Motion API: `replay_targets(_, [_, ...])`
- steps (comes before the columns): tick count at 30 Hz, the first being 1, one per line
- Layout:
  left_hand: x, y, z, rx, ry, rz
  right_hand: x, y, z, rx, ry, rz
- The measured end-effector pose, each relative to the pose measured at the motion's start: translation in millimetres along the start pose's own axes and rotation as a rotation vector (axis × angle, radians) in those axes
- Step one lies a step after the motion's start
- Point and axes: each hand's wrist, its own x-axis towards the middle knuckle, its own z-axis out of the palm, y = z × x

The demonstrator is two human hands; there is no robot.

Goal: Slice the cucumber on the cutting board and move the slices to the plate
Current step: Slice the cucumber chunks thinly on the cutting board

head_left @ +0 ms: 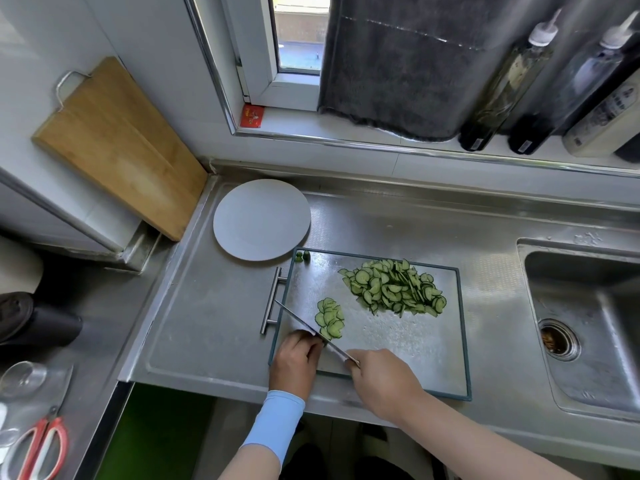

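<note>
Two heaps of thin green cucumber slices point(394, 289) lie on the teal-rimmed steel cutting board point(398, 341): a large one toward its far right, and a small heap point(329, 318) at its near left, against the long steel knife point(294, 318). My right hand point(384, 382) is wrapped round the handle at the board's near edge. My left hand point(296, 358) curls beside the blade; whether it holds a stub I cannot tell. The round white plate point(261, 220) off the board's far-left corner is bare. I'd scoop the slices onto the flat blade, left hand steadying, and carry low.
</note>
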Motion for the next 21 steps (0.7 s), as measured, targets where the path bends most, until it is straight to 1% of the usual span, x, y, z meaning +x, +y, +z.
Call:
replay_targets(8, [-0.3,0.9,0.1,0.012,0.046,0.028,-13.1,8.9,-9.6,-0.042,-0.01,-0.011])
replay_targets(15, [-3.4,-1.2,3.8,-0.003,0.03,-0.009,0.3,1.9,2.5,0.021,-0.038,0.056])
replay_targets(21, [-4.2,1.8,1.6,-0.004,0.033,0.011,14.0,-12.2,2.8,0.054,-0.036,0.057])
